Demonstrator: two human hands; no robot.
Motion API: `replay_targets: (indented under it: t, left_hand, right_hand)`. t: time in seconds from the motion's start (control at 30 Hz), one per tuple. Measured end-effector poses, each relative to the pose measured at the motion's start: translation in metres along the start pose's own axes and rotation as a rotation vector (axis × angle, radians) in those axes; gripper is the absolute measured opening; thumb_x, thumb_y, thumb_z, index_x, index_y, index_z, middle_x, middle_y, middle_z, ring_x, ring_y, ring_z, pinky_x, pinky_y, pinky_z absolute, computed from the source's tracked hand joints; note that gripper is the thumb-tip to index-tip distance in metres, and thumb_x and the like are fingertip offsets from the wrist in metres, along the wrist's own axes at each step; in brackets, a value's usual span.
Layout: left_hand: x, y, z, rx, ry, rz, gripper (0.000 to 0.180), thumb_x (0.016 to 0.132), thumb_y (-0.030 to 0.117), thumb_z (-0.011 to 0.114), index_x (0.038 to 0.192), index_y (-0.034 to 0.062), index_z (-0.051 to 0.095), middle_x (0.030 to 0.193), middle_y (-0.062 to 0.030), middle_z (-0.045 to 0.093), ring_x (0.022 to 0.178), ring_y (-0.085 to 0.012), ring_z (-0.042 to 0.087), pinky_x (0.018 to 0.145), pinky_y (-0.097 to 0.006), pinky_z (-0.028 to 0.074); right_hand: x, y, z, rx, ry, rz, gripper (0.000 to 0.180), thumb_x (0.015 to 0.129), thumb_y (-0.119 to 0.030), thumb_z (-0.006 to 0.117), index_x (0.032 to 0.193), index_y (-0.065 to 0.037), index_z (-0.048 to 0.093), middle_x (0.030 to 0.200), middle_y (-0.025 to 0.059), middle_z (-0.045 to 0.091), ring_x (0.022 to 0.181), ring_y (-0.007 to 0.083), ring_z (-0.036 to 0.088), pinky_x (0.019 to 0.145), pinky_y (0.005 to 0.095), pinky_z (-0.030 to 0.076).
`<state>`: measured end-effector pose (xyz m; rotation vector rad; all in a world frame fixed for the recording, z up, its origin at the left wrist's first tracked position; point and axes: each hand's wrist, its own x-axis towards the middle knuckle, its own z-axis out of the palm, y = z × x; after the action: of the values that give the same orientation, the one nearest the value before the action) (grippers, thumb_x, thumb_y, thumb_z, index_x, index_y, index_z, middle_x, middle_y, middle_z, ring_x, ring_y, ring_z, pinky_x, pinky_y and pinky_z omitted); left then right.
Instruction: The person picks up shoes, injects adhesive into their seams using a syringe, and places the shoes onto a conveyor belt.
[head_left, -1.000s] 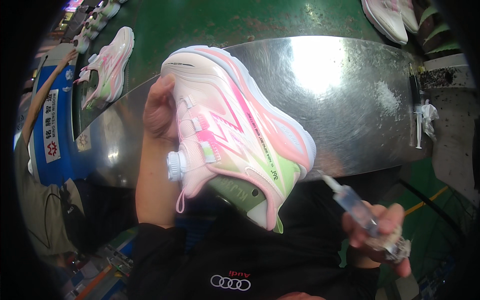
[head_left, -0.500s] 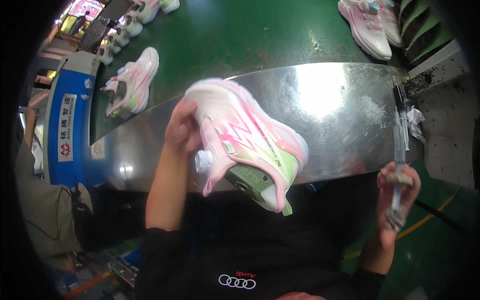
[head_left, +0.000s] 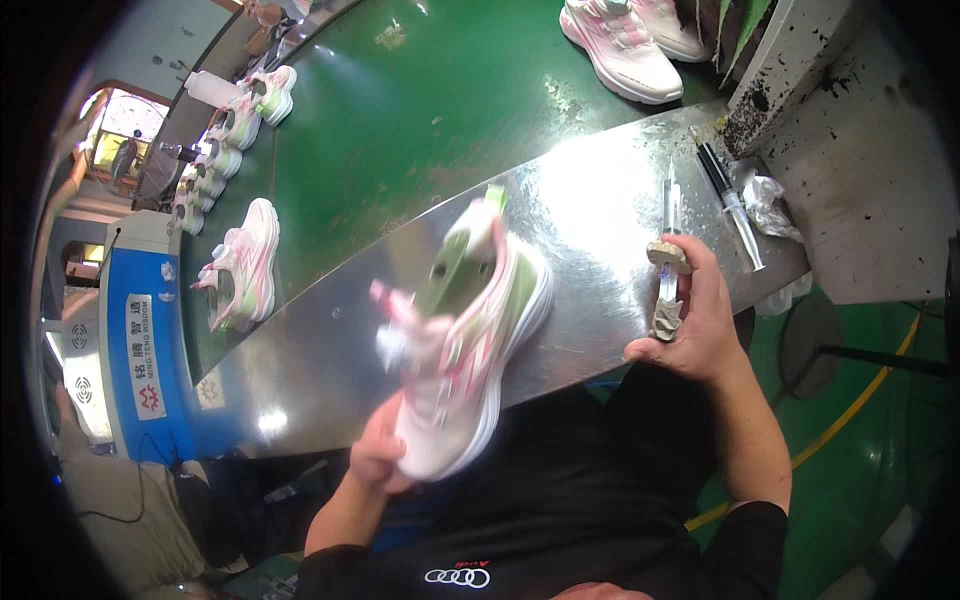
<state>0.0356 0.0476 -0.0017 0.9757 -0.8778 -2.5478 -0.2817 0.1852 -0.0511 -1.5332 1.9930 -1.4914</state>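
My left hand is closed around the toe of a pink, white and pale green sneaker, which is a little blurred. Its heel points away from me, and a green insert fills the opening. A white dial knob sits on the shoe's left side. To the right, my right hand grips a clear syringe with its thin tip pointing away. Lumpy beige material is wrapped round the syringe at two places. Shoe and syringe are apart, both above the metal ledge.
Beyond the ledge lies a green belt with a single sneaker, a row of sneakers and a pair. Another syringe, a black pen and crumpled tissue lie beside the grey machine wall.
The sneaker has swung round: its toe was away from me and now points toward me. My right hand has brought the syringe leftward, over the ledge. The view has also shifted.
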Motion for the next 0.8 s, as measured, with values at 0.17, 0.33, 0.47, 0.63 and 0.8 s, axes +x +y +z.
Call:
replay_targets:
  t: [0.17, 0.33, 0.47, 0.63, 0.8]
  left_hand:
    - [0.131, 0.032, 0.036, -0.091, -0.244, 0.162, 0.051, 0.084, 0.011, 0.056, 0.126, -0.0091, 0.034, 0.123, -0.0216, 0.047, 0.111, -0.0284, 0.051, 0.095, -0.041, 0.043]
    - [0.195, 0.041, 0.081, 0.148, -0.212, -0.004, 0.041, 0.093, 0.021, 0.045, 0.121, -0.0085, 0.041, 0.112, -0.0208, 0.055, 0.103, -0.0306, 0.057, 0.090, -0.035, 0.049]
    - [0.155, 0.059, 0.019, 0.171, -0.142, 0.112, 0.028, 0.091, 0.020, 0.048, 0.107, -0.0033, 0.053, 0.096, -0.0158, 0.061, 0.096, -0.0290, 0.060, 0.079, -0.033, 0.052]
    - [0.104, 0.121, -0.098, -0.015, 0.174, 0.460, 0.028, 0.090, 0.025, 0.052, 0.095, -0.0015, 0.056, 0.089, -0.0152, 0.061, 0.086, -0.0280, 0.062, 0.076, -0.033, 0.053]
    - [0.039, 0.168, -0.201, -0.182, 0.722, 0.696, 0.039, 0.090, 0.038, 0.050, 0.089, -0.0013, 0.052, 0.087, -0.0165, 0.058, 0.084, -0.0296, 0.059, 0.077, -0.035, 0.052]
  right_hand:
    - [-0.001, 0.003, -0.004, -0.093, -0.016, -0.008, 0.094, 0.055, -0.058, 0.076, 0.119, 0.001, 0.040, 0.107, 0.0165, 0.050, 0.094, 0.0322, 0.053, 0.082, 0.0378, 0.044]
    - [-0.002, 0.003, 0.000, -0.164, -0.005, -0.013, 0.094, 0.053, -0.054, 0.079, 0.118, 0.002, 0.041, 0.107, 0.0174, 0.050, 0.092, 0.0328, 0.053, 0.081, 0.0377, 0.044]
    - [0.000, -0.001, 0.011, -0.257, -0.034, -0.045, 0.093, 0.053, -0.054, 0.079, 0.118, 0.002, 0.041, 0.107, 0.0182, 0.049, 0.092, 0.0324, 0.053, 0.080, 0.0373, 0.044]
    - [-0.009, 0.006, 0.002, -0.131, 0.076, -0.053, 0.094, 0.058, -0.055, 0.076, 0.120, 0.005, 0.040, 0.108, 0.0177, 0.049, 0.092, 0.0290, 0.052, 0.079, 0.0342, 0.044]
    - [-0.004, 0.000, 0.013, -0.295, 0.057, -0.159, 0.094, 0.061, -0.061, 0.070, 0.119, 0.006, 0.041, 0.106, 0.0187, 0.050, 0.090, 0.0302, 0.053, 0.077, 0.0354, 0.044]
